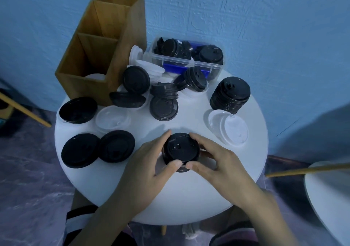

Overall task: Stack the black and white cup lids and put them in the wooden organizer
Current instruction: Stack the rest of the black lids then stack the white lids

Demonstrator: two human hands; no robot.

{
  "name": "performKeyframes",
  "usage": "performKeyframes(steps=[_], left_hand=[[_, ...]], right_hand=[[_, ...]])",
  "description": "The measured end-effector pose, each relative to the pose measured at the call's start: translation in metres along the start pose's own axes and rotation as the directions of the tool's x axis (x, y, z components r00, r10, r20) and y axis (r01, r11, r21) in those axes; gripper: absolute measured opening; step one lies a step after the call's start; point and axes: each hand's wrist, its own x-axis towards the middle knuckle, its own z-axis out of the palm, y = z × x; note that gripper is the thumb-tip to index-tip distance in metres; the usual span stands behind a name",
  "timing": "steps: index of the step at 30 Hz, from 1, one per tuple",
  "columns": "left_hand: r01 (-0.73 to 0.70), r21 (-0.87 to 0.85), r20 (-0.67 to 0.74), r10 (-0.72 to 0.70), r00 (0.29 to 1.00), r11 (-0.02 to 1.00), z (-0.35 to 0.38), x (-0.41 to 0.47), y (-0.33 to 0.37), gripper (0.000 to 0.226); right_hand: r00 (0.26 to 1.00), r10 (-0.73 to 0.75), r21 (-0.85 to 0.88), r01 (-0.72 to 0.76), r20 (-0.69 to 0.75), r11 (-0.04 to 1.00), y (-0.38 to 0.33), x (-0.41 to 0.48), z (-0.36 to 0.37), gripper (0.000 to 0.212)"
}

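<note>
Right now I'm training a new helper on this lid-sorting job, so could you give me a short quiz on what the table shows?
1. True or false: the left hand and the right hand both grip the black lid stack.
2. What lies in the nearest compartment of the wooden organizer? A) white lids B) black lids C) a paper cup
3. Fill in: the clear plastic box holds lids coloured ___.
Key: 1 true; 2 A; 3 black.
</note>
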Motion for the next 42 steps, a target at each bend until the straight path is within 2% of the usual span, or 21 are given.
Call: performKeyframes(steps=[5,9,21,24,29,32,35,42], left_hand=[[-0.009,-0.03,0.001,0.009,1.0,1.0,-0.001,0.003,0.0,0.058],[-0.025,0.0,0.016,0.025,1.0,1.0,-0.003,0.004,0.0,0.051],[-0.072,0.061,0.068,0.068,0.995,0.995,-0.001,0.006,-0.001,0.049],[-0.065,0.06,0.031,0.063,0.998,0.996,-0.001,0.003,-0.001,0.051],[-0.021,0.035,0.001,0.021,1.0,0.999,0.001,-0.001,-0.002,0.069],[-0.001,-0.002,0.0,0.001,1.0,1.0,-0.001,-0.001,-0.001,0.068],[-0.003,0.013,-0.004,0.003,1.0,1.0,-0.003,-0.002,-0.001,0.066],[-0.017,0.028,-0.001,0.017,1.0,0.999,-0.005,-0.003,0.003,0.061]], right_hand=[[0.999,-0.012,-0.035,0.011,-0.034,0.999,0.001,0.002,0.005,0.062],[0.999,-0.007,-0.072,0.004,-0.04,0.997,0.003,0.001,0.01,0.068],[0.999,-0.005,-0.031,0.004,-0.049,1.0,0.008,0.005,0.009,0.062],[0.998,-0.034,-0.053,0.031,-0.046,0.998,0.008,0.006,0.008,0.064],[1.0,-0.007,0.06,0.005,0.026,0.998,0.0,0.014,0.002,0.06],[0.995,0.036,0.263,-0.061,0.098,0.963,-0.009,0.026,-0.011,0.041],[0.997,0.066,0.227,-0.055,-0.041,0.972,-0.011,0.054,-0.009,0.028],[0.963,0.229,0.287,-0.182,-0.14,0.94,-0.023,0.114,0.011,0.044]])
